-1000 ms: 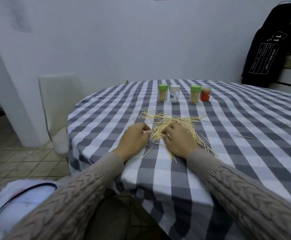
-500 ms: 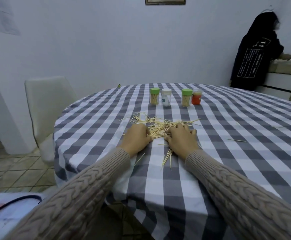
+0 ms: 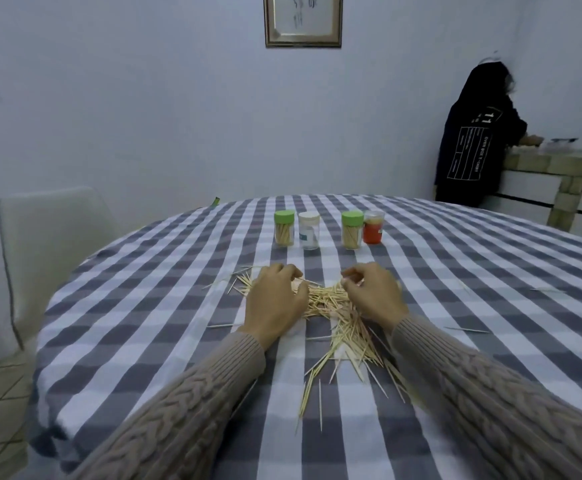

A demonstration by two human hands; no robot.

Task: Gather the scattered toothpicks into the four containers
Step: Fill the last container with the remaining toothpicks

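Both hands, left (image 3: 275,299) and right (image 3: 374,294), curl around the toothpicks (image 3: 331,306), raking them together; sweep strays inward, then align a bundle before lifting toward the containers (image 3: 329,230).

Four containers (image 3: 329,229) stand in a row on the bench (image 3: 455,271), behind the toothpick pile (image 3: 338,317). Left hand (image 3: 275,303) rests on pile's left part, right hand (image 3: 374,296) on its right. Stray toothpicks (image 3: 466,329) lie right of pile. Chair (image 3: 47,251) at bench's left.
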